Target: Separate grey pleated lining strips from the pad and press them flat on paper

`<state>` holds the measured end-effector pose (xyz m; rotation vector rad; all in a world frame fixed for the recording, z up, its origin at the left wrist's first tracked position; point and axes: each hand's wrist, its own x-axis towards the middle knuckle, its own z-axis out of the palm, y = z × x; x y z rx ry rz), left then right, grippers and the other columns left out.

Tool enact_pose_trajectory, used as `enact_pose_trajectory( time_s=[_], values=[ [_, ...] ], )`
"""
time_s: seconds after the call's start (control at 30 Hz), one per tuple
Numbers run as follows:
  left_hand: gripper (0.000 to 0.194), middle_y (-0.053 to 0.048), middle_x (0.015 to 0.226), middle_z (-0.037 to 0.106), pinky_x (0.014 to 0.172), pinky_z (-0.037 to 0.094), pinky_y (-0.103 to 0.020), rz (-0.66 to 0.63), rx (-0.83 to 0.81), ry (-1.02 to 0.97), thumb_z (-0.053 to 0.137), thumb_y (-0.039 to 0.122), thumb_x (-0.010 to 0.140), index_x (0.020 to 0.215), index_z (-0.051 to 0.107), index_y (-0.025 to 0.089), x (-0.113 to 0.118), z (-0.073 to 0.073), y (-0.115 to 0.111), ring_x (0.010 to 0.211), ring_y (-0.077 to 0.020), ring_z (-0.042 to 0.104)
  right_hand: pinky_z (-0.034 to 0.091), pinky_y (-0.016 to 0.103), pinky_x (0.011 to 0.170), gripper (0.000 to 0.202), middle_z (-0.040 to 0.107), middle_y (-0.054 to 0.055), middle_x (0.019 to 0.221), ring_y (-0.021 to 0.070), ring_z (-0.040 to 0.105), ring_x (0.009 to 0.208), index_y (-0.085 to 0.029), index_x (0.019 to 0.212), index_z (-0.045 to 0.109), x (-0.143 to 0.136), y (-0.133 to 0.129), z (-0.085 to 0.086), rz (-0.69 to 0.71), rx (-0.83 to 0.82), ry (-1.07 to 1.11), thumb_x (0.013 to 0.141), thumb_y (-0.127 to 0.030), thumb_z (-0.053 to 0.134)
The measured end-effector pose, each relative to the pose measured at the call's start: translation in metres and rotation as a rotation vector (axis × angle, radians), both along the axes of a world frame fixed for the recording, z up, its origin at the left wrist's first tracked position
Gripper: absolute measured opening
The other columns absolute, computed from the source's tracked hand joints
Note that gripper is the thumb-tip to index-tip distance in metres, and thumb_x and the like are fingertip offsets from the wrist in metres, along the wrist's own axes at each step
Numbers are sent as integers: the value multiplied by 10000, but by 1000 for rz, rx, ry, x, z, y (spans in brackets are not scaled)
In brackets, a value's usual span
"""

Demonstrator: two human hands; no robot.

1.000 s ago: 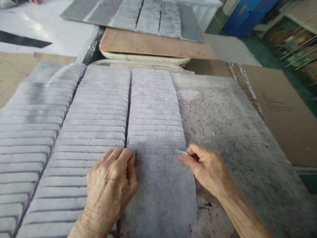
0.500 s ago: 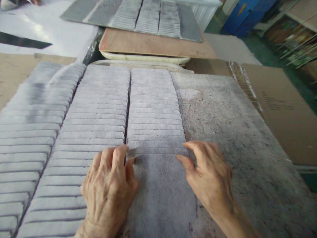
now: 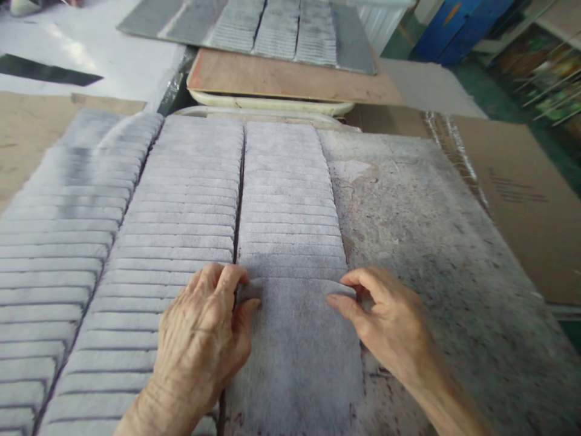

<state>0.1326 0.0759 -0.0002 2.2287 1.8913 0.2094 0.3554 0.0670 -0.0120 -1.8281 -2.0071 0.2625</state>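
Grey fabric-like sheets lie overlapped in long columns on a speckled board. At the near end of the right-hand column (image 3: 290,200), my left hand (image 3: 206,333) pinches the left edge of the top sheet (image 3: 295,339) between thumb and fingers. On the opposite side, my right hand (image 3: 385,321) has the right corner of that sheet between thumb and index finger, and the corner is lifted slightly. The middle column (image 3: 181,200) runs beside and under my left hand. Farther left lies another column (image 3: 59,266).
The speckled board (image 3: 422,242) extends to the right, beside a cardboard box (image 3: 521,200). Beyond the columns, a brown board (image 3: 290,79) carries a grey panel (image 3: 158,24) with more strips. A white crate (image 3: 385,18) and a blue object (image 3: 458,30) stand farther back.
My fingers have closed on the sheet's two sides, and its right corner is now raised. The view has shifted slightly.
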Motion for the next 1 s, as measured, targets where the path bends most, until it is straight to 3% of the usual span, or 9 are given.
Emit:
enact_pose_trajectory(
  time_s=[0.13, 0.33, 0.57, 1.0],
  values=[
    [83, 5, 801, 532, 509, 326, -272, 43, -73, 7, 528, 309, 790, 781, 496, 233, 2, 3, 3, 692, -181, 536, 368, 256, 537, 201, 554, -21, 589, 135, 519, 574, -209, 633, 542, -2, -4, -1, -10, -1, 39, 787, -337, 555],
    [188, 14, 701, 524, 489, 279, -264, 127, -83, 60, 500, 340, 801, 662, 483, 215, 7, 10, -3, 624, -164, 529, 366, 239, 518, 220, 557, -26, 563, 116, 505, 520, -204, 630, 557, -5, -7, -1, -72, -39, 99, 792, -350, 529],
    [260, 19, 619, 469, 518, 316, -243, 109, -14, -31, 431, 260, 826, 574, 452, 200, 4, 1, -5, 598, -129, 499, 348, 230, 475, 314, 547, -27, 546, 101, 474, 461, -195, 636, 571, -1, -6, 5, -90, -119, 166, 838, -401, 446],
    [221, 13, 683, 520, 489, 289, -245, 105, 22, 61, 448, 255, 836, 626, 486, 200, 8, 2, -6, 625, -134, 522, 311, 229, 426, 254, 503, -41, 479, 89, 410, 388, -198, 586, 547, -4, -3, 4, -164, -230, 190, 775, -363, 506]
  ],
)
